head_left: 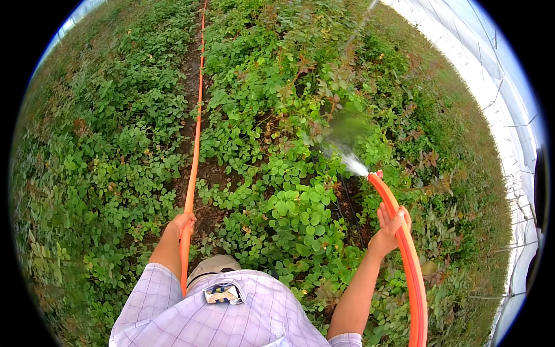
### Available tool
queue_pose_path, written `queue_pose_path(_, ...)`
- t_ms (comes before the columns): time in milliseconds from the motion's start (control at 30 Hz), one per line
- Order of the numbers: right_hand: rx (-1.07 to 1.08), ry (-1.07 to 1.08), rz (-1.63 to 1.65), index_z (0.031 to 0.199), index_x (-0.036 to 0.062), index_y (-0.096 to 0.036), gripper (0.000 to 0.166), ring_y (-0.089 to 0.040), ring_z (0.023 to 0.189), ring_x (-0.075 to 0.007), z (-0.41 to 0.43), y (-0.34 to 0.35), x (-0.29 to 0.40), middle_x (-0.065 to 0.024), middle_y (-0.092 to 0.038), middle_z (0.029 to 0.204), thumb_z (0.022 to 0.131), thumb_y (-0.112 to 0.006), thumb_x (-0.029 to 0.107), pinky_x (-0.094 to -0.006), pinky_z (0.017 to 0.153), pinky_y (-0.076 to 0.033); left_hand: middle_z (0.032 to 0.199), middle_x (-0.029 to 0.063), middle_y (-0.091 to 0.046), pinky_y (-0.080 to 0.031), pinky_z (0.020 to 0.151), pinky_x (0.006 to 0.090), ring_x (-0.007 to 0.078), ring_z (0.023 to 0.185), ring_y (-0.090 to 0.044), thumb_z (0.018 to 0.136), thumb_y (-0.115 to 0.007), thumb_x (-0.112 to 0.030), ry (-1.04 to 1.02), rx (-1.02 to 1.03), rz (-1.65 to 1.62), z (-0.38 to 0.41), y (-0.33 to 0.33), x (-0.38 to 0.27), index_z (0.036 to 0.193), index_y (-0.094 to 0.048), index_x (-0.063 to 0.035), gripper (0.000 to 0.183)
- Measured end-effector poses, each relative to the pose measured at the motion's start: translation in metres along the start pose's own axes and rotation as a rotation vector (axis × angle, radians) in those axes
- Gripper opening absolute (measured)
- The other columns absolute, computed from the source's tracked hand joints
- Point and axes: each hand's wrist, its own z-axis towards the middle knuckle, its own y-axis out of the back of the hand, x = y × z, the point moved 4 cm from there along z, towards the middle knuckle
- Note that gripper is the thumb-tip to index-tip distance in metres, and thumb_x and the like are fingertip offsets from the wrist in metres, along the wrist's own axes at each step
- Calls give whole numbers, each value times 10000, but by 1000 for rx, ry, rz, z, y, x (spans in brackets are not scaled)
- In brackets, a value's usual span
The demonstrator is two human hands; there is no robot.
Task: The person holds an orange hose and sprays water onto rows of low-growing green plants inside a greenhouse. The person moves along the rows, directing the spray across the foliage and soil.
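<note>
My right hand [391,227] grips an orange hose [412,269] a little below its end, with the thumb across it. White water [354,165] sprays from the hose's tip towards the upper left, onto leafy green plants [303,199]. Something red is fastened at the tip. On the other side, my left hand [185,222] is closed around another stretch of orange hose [196,156], which runs away from me along a narrow soil path and passes back beside my body. Whether both stretches are one hose cannot be seen.
Dense low plants [108,143] spread on both sides of the soil path [190,86]. Thin dark lines [347,199] lie on the ground among the plants near the spray. Along the right rises a whitish sheet wall [498,117] with thin rods. A small packet [222,293] sits in my shirt pocket.
</note>
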Motion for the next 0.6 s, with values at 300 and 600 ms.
queue_pose_path(300,29,-66,108,1122,-35,-440,408,-668,889,-300,36,-41,-23,-211,-585,1046,942,-517,322,-355,755,-587,515,17,-439,-406,400,277,134,421,-423,810,-569,-88,2,-17,-67,2,-8,-14,694,-433,-88,179)
queue_pose_path(600,1,-104,188,1121,-37,-425,418,-666,897,-304,57,-83,-75,-220,-583,1021,938,-521,326,-359,755,-584,530,7,-441,-392,396,277,123,423,-407,813,-581,-96,84,-32,-80,17,11,-15,717,-444,-83,168)
